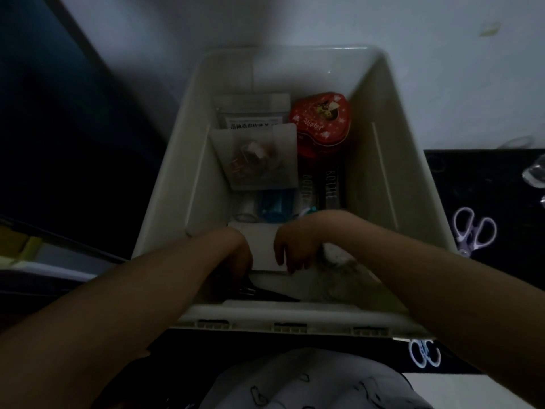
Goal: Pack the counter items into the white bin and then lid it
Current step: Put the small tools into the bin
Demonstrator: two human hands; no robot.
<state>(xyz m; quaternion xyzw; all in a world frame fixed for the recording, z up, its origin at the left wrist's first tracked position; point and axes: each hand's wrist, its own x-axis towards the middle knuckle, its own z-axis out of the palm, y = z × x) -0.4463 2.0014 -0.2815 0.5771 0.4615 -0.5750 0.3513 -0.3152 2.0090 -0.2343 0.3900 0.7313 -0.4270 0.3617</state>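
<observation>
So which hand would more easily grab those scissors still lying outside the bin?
Probably the right hand. The purple-handled scissors lie on the dark counter just beyond the right wall of the white bin, on that hand's side. The left hand would have to cross the bin.

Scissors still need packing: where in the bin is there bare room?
Bare floor shows only along the white bin's right wall, beside the red tin and bottle boxes. The left and middle are crowded with packets; both hands hold a white box at the near end.
</observation>
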